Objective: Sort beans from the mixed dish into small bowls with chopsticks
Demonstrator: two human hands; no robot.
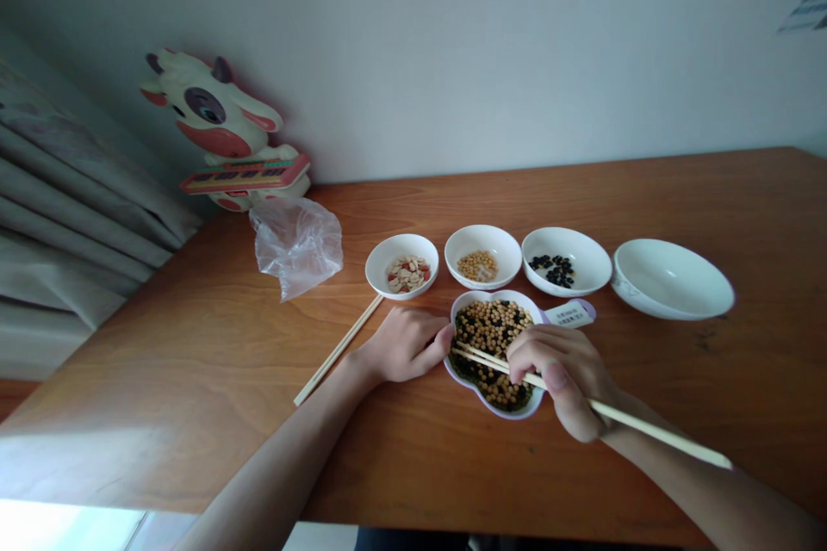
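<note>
The wooden table (194, 379) holds a cow toy (216, 116), plastic bag (296, 247) and white bowls (497, 245).

Your right hand (559, 379) and left hand (407, 346) sit either side of the lobed dish (496, 294), whose rim blocks a straight pass between them; the held chopsticks (497, 364) span it too. Forward, three small white bowls (482, 234) stand almost rim to rim, with only narrow gaps. Room to pass lies on the desk (730, 379) right of your right hand, below the large white bowl (672, 279), and left of the loose chopsticks (339, 350).
</note>
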